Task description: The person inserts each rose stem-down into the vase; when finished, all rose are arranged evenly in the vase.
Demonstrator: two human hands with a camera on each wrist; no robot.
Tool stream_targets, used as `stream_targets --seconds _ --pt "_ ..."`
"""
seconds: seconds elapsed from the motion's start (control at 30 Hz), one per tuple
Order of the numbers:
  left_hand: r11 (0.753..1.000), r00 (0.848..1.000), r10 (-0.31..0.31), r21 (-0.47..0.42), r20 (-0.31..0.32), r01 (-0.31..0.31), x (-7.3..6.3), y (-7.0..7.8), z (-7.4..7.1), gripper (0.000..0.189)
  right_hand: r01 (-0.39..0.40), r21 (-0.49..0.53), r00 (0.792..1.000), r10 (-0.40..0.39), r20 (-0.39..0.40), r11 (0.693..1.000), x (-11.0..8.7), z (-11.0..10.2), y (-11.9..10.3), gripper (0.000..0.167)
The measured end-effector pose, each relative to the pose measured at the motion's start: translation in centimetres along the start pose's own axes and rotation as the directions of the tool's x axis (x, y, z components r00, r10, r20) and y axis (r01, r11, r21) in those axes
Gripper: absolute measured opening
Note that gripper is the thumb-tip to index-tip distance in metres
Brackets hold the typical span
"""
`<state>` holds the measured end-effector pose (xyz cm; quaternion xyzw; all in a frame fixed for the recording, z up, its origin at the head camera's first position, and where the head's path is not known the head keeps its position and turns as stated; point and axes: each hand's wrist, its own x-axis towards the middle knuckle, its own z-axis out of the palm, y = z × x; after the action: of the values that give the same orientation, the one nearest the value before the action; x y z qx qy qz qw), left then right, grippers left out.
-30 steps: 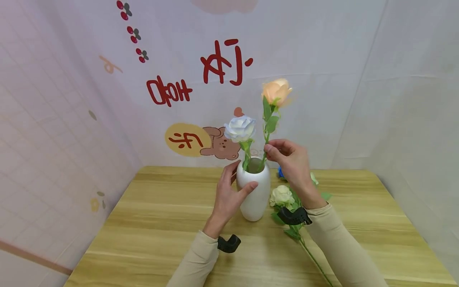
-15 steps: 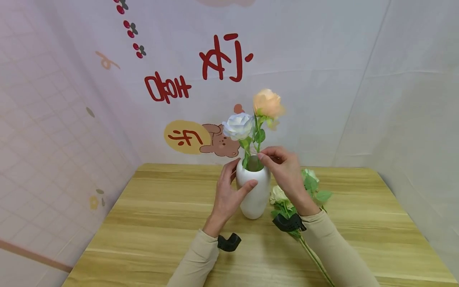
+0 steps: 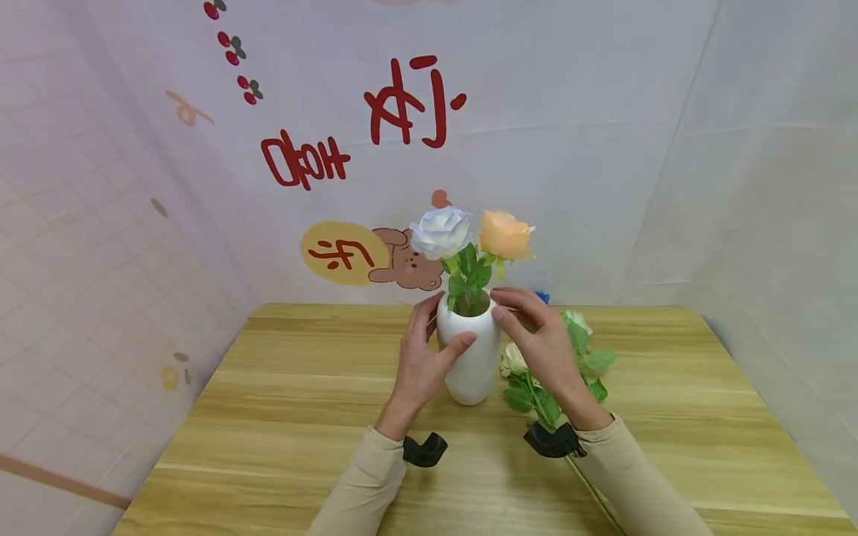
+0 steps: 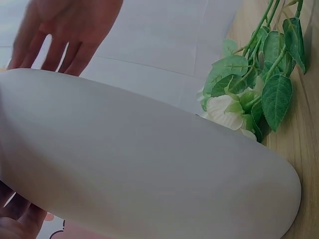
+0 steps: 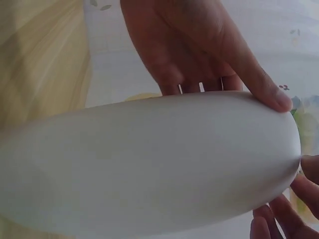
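A smooth white vase stands upright on the table. My left hand grips its upper left side, thumb across the front and fingers round the back. From the right, my right hand holds the vase at the rim, thumb tip on the near side and fingertips behind. In the right wrist view, that hand's fingers curl at the vase's mouth end. Two roses rise from the opening: a pale blue-white rose on the left and a peach rose on the right. Their lower stems are hidden inside.
Right of the vase, a cream rose and a pale green-white rose lie on the wooden table, partly under my right arm. A bit of blue flower shows behind my right hand. A printed cloth hangs behind.
The peach rose has gone down into the vase, now standing about level with the pale blue-white one. My right hand has let go of its stem and moved down to the vase rim.
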<state>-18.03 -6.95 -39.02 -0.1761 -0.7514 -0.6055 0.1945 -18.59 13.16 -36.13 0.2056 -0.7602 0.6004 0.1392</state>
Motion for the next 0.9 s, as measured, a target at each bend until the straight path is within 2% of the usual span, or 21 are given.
stream_targets --seconds 0.13,0.23,0.37,0.53,0.73,0.83,0.9 --pt "1.000 1.000 0.006 0.006 0.000 -0.006 0.2 -0.2 0.1 0.074 -0.062 0.012 0.998 0.062 0.010 0.998 -0.9 -1.4 0.6 0.031" --pt "1.000 1.000 0.018 0.008 -0.004 -0.018 0.4 -0.4 0.1 0.078 -0.127 -0.052 0.991 0.129 0.036 0.991 -1.4 -2.7 1.3 0.034" --pt "1.000 1.000 0.014 0.009 -0.007 -0.014 0.5 -0.6 0.1 0.083 -0.189 -0.187 0.974 0.209 0.092 0.964 -2.5 -4.6 3.0 0.036" --pt "1.000 1.000 0.002 0.011 0.011 -0.003 0.3 -0.8 0.1 0.082 -0.195 -0.301 0.953 0.254 0.168 0.933 -4.6 -6.4 5.3 0.036" --pt "1.000 1.000 0.018 -0.011 -0.008 -0.018 0.4 -0.9 -0.1 0.076 -0.199 -0.333 0.931 0.284 0.230 0.922 -6.3 -7.5 6.8 0.035" --pt "0.999 1.000 0.024 -0.024 -0.004 -0.024 0.5 -0.8 -0.1 0.073 -0.225 -0.324 0.904 0.321 0.282 0.919 -7.1 -8.2 7.3 0.035" --pt "0.999 1.000 0.025 -0.028 0.005 -0.025 0.5 -0.9 0.0 0.072 -0.262 -0.307 0.872 0.361 0.331 0.915 -7.7 -8.9 7.7 0.036"
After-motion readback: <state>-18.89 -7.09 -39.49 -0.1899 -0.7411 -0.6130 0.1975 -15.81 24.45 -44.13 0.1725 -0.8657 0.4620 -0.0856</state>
